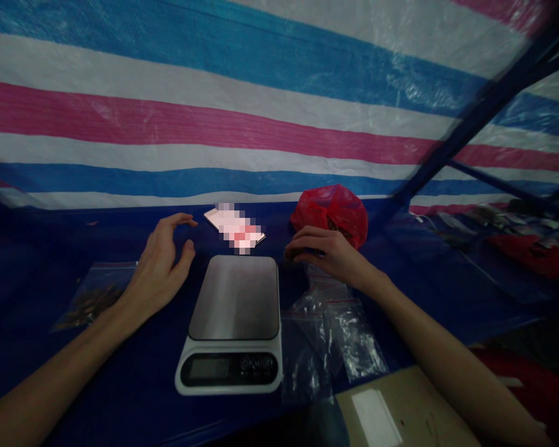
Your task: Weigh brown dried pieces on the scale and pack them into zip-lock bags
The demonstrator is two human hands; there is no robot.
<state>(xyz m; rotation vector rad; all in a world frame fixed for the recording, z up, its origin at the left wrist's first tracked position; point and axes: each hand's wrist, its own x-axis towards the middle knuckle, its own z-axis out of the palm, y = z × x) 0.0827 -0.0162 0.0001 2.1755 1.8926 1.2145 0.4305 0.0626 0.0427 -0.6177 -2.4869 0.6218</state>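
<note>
A small kitchen scale with a bare steel plate and a dark display sits in the middle of the blue table. My left hand hovers just left of the scale, fingers curled but apart, holding nothing. My right hand rests right of the scale's far corner, fingers curled down over something dark that I cannot make out. It lies next to a red plastic bag. Several clear zip bags lie under and in front of my right wrist.
A phone lies behind the scale. A zip bag of brown bits rests at the left. A cardboard box sits at the near edge. A striped tarp walls the back; more clutter lies at far right.
</note>
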